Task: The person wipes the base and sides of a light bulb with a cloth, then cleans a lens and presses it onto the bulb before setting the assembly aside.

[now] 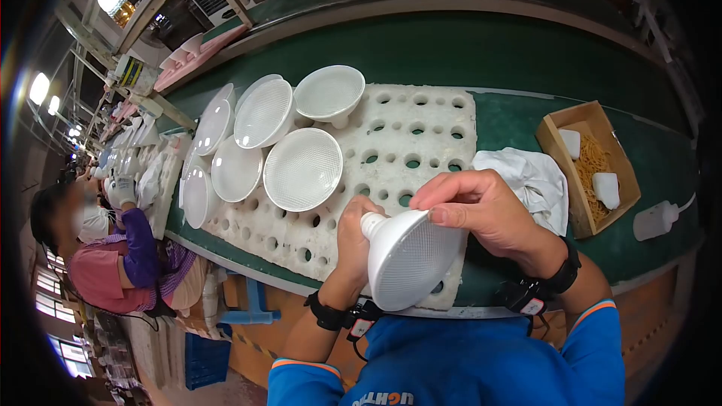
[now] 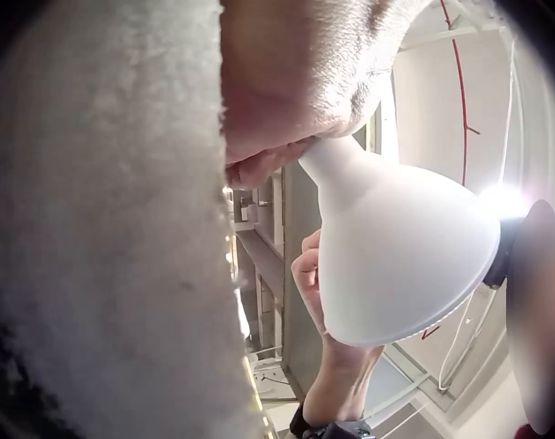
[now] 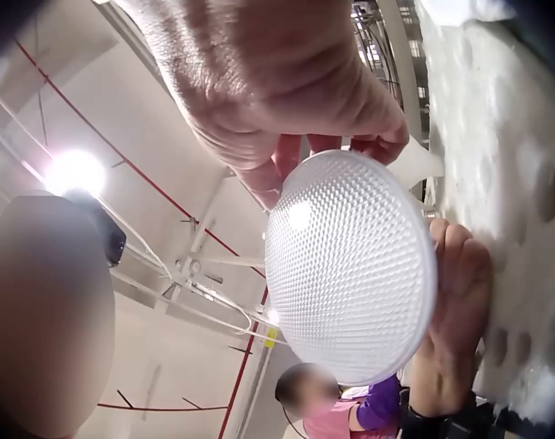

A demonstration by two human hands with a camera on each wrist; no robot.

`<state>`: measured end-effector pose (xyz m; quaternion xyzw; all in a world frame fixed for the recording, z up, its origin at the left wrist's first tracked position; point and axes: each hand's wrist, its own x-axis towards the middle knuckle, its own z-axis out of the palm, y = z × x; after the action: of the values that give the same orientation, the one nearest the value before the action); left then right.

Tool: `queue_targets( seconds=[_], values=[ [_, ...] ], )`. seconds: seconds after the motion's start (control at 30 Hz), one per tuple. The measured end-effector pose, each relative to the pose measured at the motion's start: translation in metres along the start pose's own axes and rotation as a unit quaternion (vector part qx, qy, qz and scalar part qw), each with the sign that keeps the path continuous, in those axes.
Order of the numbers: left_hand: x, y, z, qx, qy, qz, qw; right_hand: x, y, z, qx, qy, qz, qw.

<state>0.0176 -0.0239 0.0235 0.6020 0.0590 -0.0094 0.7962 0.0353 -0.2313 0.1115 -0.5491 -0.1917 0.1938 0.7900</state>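
A white reflector lamp bulb [image 1: 416, 259] with a textured lens is held between both hands above the near edge of a perforated white foam board [image 1: 395, 143]. My left hand [image 1: 351, 244] grips it by the narrow neck, thumb and fingers around the base end. With thumb and fingers, my right hand [image 1: 492, 210] pinches the upper edge of the wide rim. In the left wrist view, the smooth white side of the bulb [image 2: 396, 251] shows. From the right wrist, the dimpled lens [image 3: 351, 265] faces the camera.
Several similar bulbs [image 1: 303, 170] stand in the board's left part. Right of it lie a white cloth [image 1: 526, 180], a wooden box [image 1: 583, 214] with yellow rubber bands and white blocks, and a squeeze bottle [image 1: 656, 222]. Another person [image 1: 113, 263] works at the left.
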Motion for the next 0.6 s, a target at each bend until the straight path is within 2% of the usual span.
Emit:
queue_targets(
  seconds=[0.03, 0.13, 0.17, 0.23, 0.27, 0.3, 0.37, 0.43, 0.5, 0.57, 0.6],
  values=[
    [-0.001, 0.001, 0.001, 0.012, 0.006, 0.018, 1.000, -0.003, 0.000, 0.000, 0.009, 0.022, 0.003, 1.000],
    [-0.003, 0.003, -0.002, 0.044, 0.003, 0.068, 0.997, -0.008, -0.006, -0.002, -0.076, 0.074, -0.034, 0.994],
    [-0.004, 0.004, -0.005, 0.041, -0.004, 0.067, 0.997, -0.010, -0.006, -0.007, -0.153, 0.072, -0.075, 0.983],
    [-0.004, 0.005, -0.012, 0.030, -0.010, 0.070, 0.997, -0.013, -0.003, -0.024, -0.301, 0.065, -0.155, 0.939],
    [-0.004, 0.006, -0.015, 0.022, -0.009, 0.072, 0.997, -0.014, -0.001, -0.032, -0.372, 0.105, -0.168, 0.907],
    [-0.004, 0.006, -0.016, 0.020, 0.003, 0.089, 0.996, -0.016, -0.001, -0.054, -0.552, 0.080, -0.188, 0.809],
    [-0.004, 0.007, -0.017, 0.017, 0.029, 0.124, 0.992, -0.025, 0.000, -0.065, -0.740, 0.188, -0.191, 0.617],
    [-0.006, 0.003, -0.017, -0.057, -0.016, 0.173, 0.983, -0.046, 0.012, -0.085, -0.723, 0.172, -0.076, 0.665],
    [-0.007, -0.003, -0.015, -0.043, -0.023, 0.195, 0.980, -0.056, 0.024, -0.103, -0.681, 0.158, -0.020, 0.714],
    [-0.008, -0.004, -0.014, -0.018, -0.016, 0.196, 0.980, -0.058, 0.029, -0.119, -0.621, 0.149, -0.027, 0.769],
    [-0.007, -0.005, -0.013, -0.005, -0.013, 0.197, 0.980, -0.056, 0.021, -0.112, -0.632, 0.163, -0.072, 0.754]
  ],
)
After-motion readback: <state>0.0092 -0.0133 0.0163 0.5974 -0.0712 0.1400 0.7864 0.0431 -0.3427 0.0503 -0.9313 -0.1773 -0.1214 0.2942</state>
